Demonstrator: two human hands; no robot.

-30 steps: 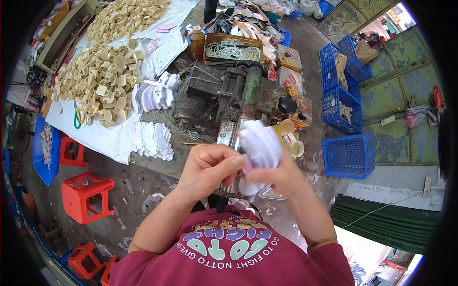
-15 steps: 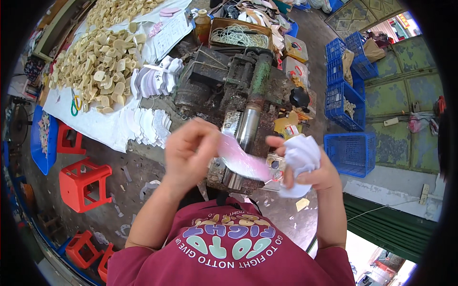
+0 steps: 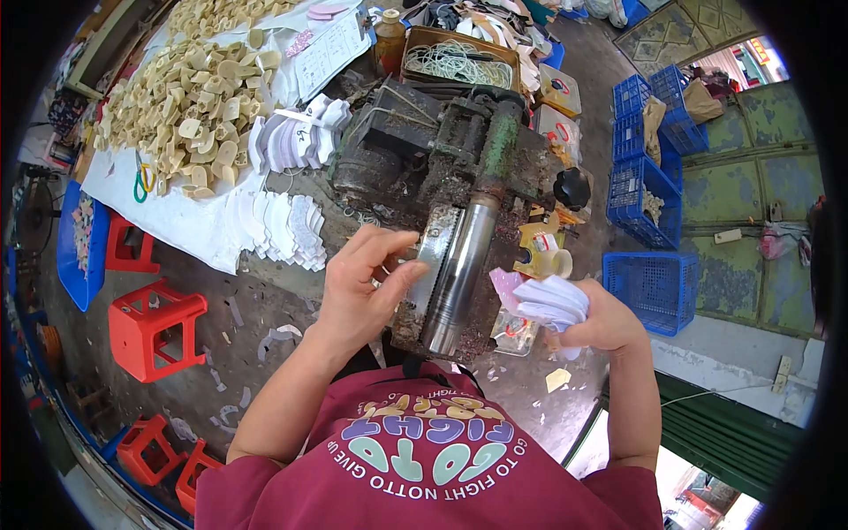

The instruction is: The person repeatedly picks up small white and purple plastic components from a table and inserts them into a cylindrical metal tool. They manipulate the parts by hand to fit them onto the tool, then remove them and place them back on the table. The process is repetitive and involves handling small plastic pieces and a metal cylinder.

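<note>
My left hand is beside the left edge of the machine's shiny metal roller. Its thumb and fingers curve apart, with nothing visible between them. Right of the roller, my right hand grips a bunch of curved white cut pieces, thin and fanned over one another. A pink glittery piece sticks out at the bunch's left end. The dark, greasy machine stands in front of me, with a green-painted shaft housing behind the roller.
Rows of white curved pieces lie on the bench left of the machine, near a heap of beige pieces. Red stools stand at the left. Blue crates are at the right. A box of string sits behind the machine.
The pink piece that stretched between my hands is now with the bunch in my right hand. My left hand has let go and its fingers have spread.
</note>
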